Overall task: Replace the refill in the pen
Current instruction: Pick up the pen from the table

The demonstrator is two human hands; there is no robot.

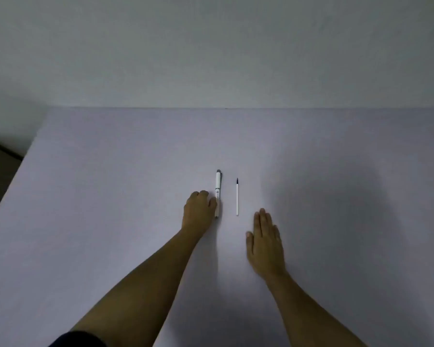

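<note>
A white pen (218, 189) with a grey cap end lies on the pale table (110, 196), pointing away from me. My left hand (198, 211) rests against the pen's near half, thumb touching the barrel and fingers curled. A thin white refill (237, 199) with a dark tip lies parallel to the pen, a little to its right. My right hand (264, 244) lies flat on the table, fingers together and holding nothing, just below and right of the refill.
The table's far edge meets a plain wall (211, 58). On the left the table edge (18, 169) runs diagonally, with dark floor beyond it.
</note>
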